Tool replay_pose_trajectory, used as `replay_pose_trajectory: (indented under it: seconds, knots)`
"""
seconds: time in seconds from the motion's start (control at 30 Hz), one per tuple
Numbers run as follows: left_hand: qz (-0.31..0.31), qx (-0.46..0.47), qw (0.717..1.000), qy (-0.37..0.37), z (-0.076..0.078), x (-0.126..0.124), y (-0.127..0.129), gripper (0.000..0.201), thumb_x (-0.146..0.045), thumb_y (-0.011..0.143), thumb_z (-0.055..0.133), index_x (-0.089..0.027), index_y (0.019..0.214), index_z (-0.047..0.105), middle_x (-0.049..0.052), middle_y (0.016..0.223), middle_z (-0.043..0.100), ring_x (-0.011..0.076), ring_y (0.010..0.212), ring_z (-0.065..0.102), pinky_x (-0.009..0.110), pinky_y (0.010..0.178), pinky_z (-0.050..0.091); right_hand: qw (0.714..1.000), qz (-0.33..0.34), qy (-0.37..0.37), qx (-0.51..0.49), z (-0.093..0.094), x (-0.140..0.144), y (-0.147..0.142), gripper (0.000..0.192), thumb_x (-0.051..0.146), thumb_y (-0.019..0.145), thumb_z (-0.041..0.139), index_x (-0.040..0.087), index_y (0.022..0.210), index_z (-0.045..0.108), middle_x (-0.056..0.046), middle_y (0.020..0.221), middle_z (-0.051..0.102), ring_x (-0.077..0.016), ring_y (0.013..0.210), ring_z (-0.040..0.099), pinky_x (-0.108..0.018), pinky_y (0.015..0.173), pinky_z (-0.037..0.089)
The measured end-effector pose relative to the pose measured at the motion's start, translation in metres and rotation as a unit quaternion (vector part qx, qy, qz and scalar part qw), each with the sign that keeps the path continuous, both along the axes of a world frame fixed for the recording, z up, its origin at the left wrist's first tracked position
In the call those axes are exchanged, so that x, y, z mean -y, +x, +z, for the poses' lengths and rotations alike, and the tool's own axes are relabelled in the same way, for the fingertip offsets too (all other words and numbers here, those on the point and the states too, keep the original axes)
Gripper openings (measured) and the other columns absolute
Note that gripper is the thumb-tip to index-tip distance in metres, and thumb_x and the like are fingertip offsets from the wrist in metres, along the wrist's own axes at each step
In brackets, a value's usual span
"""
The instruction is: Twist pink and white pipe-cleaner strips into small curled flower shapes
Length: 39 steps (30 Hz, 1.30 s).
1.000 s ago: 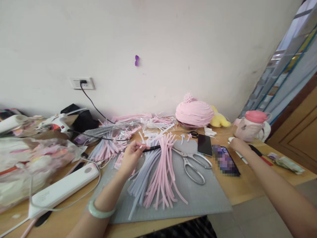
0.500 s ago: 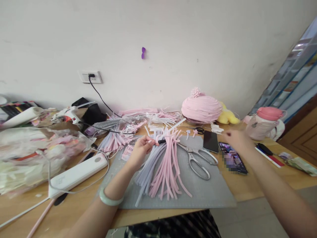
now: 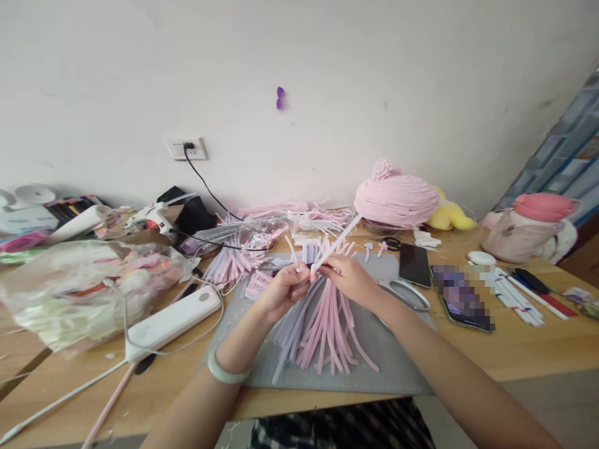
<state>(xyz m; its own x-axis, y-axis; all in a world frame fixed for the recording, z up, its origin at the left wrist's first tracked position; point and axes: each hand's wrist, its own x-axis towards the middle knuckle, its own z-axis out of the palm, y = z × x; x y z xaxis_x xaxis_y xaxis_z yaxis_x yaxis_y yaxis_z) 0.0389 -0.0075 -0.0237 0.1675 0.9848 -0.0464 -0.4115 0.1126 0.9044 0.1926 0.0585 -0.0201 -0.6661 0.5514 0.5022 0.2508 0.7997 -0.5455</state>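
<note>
On a grey mat [image 3: 374,368] lies a fan of pink and pale lilac foam strips [image 3: 322,318], gathered at the top. My left hand [image 3: 285,290] pinches the gathered top of the bundle. Just to its right, my right hand [image 3: 349,277] holds a thin white stick [image 3: 337,242] that slants up and to the right, its lower end meeting my left fingers. Both hands touch over the bundle's top end.
Large scissors [image 3: 405,293] lie partly under my right forearm. Two phones [image 3: 414,264] sit to the right, with pens [image 3: 517,298] and a pink bottle [image 3: 533,227]. A pink ruffled mound [image 3: 395,199] stands behind. A glue gun [image 3: 152,217], power strip [image 3: 173,321] and bags crowd the left.
My right hand came back from the far right of the table to the bundle, now holding a white stick. My left hand stayed on the bundle's top. The view shifted left.
</note>
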Motion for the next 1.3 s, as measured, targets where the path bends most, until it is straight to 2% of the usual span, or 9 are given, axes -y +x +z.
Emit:
replay_pose_trajectory:
  seconds: [0.13,0.23,0.43,0.57,0.7,0.9,1.1,1.2,1.3]
  knots:
    - [0.019,-0.087,0.995,0.045,0.002,0.002,0.002,0.025,-0.031,0.064,0.063,-0.016,0.063,0.043,0.0,0.064,0.058,0.0034,0.041,0.035,0.02,0.04,0.015,1.0,-0.014,-0.022,0.002,-0.008,0.0,0.003,0.021,0.013,0.081,0.048,0.019,0.081,0.068,-0.004,0.078,0.066,-0.0167,0.077,0.059,-0.028,0.07,0.043]
    - [-0.013,-0.126,0.991,0.051,0.002,0.002,0.003,0.023,-0.032,0.067,0.061,-0.017,0.066,0.043,-0.001,0.062,0.058,0.0034,0.039,0.033,0.019,0.039,0.015,0.999,-0.003,-0.025,-0.036,-0.012,0.0,0.003,0.024,0.008,0.078,0.048,0.02,0.083,0.068,-0.004,0.08,0.065,-0.0169,0.079,0.058,-0.029,0.074,0.043]
    - [-0.078,-0.108,0.991,-0.008,0.001,0.004,0.005,0.012,-0.025,0.068,0.058,-0.016,0.074,0.053,-0.006,0.052,0.044,0.0011,0.036,0.017,0.02,0.039,0.005,0.984,0.061,-0.075,-0.151,-0.021,0.002,-0.001,0.02,0.015,0.08,0.051,0.023,0.086,0.069,-0.003,0.077,0.062,-0.0143,0.074,0.057,-0.028,0.07,0.046]
    - [-0.138,-0.097,0.985,-0.033,-0.003,0.004,0.004,0.015,-0.026,0.069,0.056,-0.011,0.071,0.061,-0.001,0.054,0.049,0.001,0.037,0.018,0.022,0.039,0.006,0.973,0.094,-0.1,-0.187,-0.027,0.002,-0.002,0.02,0.017,0.08,0.052,0.024,0.086,0.069,-0.003,0.082,0.062,-0.0141,0.075,0.057,-0.025,0.065,0.047]
    - [-0.15,-0.092,0.983,-0.056,-0.005,0.003,0.001,0.02,-0.029,0.068,0.06,-0.01,0.061,0.058,0.001,0.051,0.052,0.001,0.036,0.018,0.022,0.039,0.006,0.978,0.088,-0.078,-0.171,-0.025,0.003,0.001,0.02,0.017,0.08,0.052,0.024,0.085,0.07,-0.004,0.086,0.063,-0.0148,0.079,0.057,-0.029,0.073,0.047]
    - [-0.116,-0.115,0.986,-0.035,-0.005,0.0,-0.004,0.025,-0.033,0.067,0.063,-0.012,0.061,0.051,0.004,0.061,0.059,0.0011,0.037,0.023,0.022,0.039,0.007,0.982,0.064,-0.103,-0.142,-0.016,0.001,0.011,0.015,0.018,0.077,0.054,0.019,0.081,0.068,-0.004,0.08,0.063,-0.0151,0.079,0.057,-0.029,0.074,0.045]
    - [-0.064,-0.163,0.984,0.022,-0.005,-0.001,-0.001,0.028,-0.036,0.07,0.061,-0.016,0.064,0.042,0.001,0.058,0.06,0.0021,0.038,0.022,0.02,0.039,0.009,0.969,0.037,-0.222,-0.098,-0.016,-0.003,0.017,0.021,0.027,0.072,0.058,0.015,0.086,0.067,-0.005,0.08,0.063,-0.012,0.061,0.052,-0.022,0.052,0.039]
    - [-0.011,-0.2,0.978,0.056,-0.003,0.0,0.002,0.028,-0.036,0.071,0.06,-0.017,0.067,0.039,0.001,0.061,0.063,0.0026,0.039,0.023,0.019,0.039,0.011,0.955,0.034,-0.272,-0.113,-0.019,-0.006,0.017,0.026,0.034,0.071,0.059,0.015,0.086,0.068,-0.002,0.068,0.06,-0.0089,0.051,0.045,-0.021,0.046,0.034]
    - [0.013,-0.215,0.974,0.072,-0.001,0.001,0.005,0.026,-0.036,0.071,0.058,-0.017,0.068,0.04,0.001,0.062,0.065,0.0028,0.038,0.023,0.019,0.04,0.012,0.947,0.033,-0.301,-0.111,-0.023,-0.008,0.017,0.029,0.036,0.073,0.057,0.017,0.091,0.068,0.003,0.051,0.049,-0.0076,0.043,0.038,-0.02,0.042,0.03]
